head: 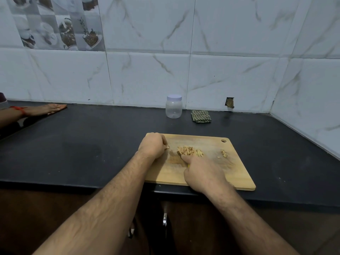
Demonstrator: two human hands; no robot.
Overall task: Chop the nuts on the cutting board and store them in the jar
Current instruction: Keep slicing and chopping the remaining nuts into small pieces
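The right hand (203,173) is curled round a knife handle, of which only a sliver of yellow shows under the knuckles; its index finger lies straight along the top, pointing into the pile of chopped nuts (189,151). The blade itself is blurred and hard to make out. The left hand (151,145) sits at the board's far-left corner, fingers curled and pinching a single nut piece (167,147) at their tips. A few uncut nuts (224,153) lie apart, toward the hanging hole. The wooden cutting board (237,173) overhangs the front edge of the black counter (82,144) slightly. The lidded plastic jar (173,107) stands by the tiled wall, a folded checked cloth (201,116) just beside it. Another person's hand (50,108) rests flat at far left.
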